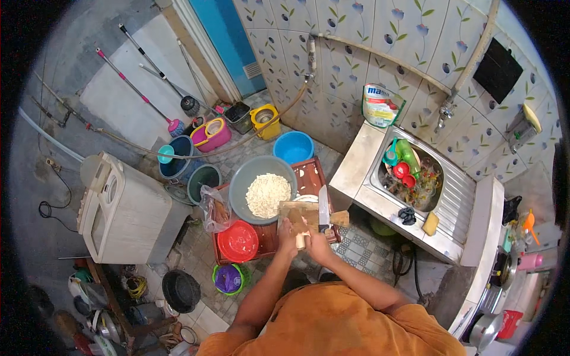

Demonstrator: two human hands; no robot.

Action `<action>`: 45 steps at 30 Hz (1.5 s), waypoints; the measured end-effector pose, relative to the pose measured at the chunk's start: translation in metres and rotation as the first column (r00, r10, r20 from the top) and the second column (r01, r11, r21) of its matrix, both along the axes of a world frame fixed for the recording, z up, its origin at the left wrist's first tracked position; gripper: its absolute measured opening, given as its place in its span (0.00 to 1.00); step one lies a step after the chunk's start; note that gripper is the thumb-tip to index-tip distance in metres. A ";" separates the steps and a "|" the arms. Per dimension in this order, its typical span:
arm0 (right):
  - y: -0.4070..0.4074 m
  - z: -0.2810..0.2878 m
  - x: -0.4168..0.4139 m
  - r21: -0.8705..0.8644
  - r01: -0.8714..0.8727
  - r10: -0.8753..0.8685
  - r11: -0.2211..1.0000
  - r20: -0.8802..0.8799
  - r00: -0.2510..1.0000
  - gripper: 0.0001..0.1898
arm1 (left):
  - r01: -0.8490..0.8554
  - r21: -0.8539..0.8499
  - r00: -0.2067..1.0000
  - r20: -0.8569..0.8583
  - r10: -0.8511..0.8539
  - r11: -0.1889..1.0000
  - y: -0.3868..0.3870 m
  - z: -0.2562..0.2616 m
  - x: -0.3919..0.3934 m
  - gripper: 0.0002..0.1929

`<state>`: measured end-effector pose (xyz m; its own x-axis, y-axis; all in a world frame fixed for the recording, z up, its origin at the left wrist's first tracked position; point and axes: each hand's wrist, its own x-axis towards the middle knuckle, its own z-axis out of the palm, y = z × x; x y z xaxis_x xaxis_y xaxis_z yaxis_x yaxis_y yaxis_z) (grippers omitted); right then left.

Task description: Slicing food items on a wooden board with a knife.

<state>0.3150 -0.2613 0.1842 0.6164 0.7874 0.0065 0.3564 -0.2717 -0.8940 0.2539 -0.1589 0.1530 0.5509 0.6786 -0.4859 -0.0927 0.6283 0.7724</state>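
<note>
My left hand (287,236) and my right hand (318,245) are close together over the near edge of a wooden cutting board (307,210). Between them is a pale, blocky piece of food (300,242), gripped from both sides; its exact kind is unclear. A brown flat piece (296,221) lies just beyond my fingers. The kitchen knife (324,207) rests across the board's right part, its dark handle towards me beside my right hand. Past the board, a large grey basin (240,187) holds a heap of small whitish cut pieces (268,196).
A low reddish-brown wooden table (267,233) carries the basin, a red basin (238,240) and a plastic bag (216,205). On the right, a steel sink (454,196) holds dishes. A blue tub (293,147), buckets and a washing machine (133,213) stand around.
</note>
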 end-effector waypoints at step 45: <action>0.005 -0.019 -0.006 -0.318 0.468 -0.425 0.824 0.197 0.883 0.24 | 0.485 0.323 0.873 -0.223 -0.433 0.813 0.082 -0.030 -0.046 0.31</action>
<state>0.3090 -0.2560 0.1657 0.9128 0.3895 -0.1230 0.2122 -0.7095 -0.6720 0.2079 -0.0766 0.1234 0.7905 0.5023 -0.3503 0.2555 0.2494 0.9341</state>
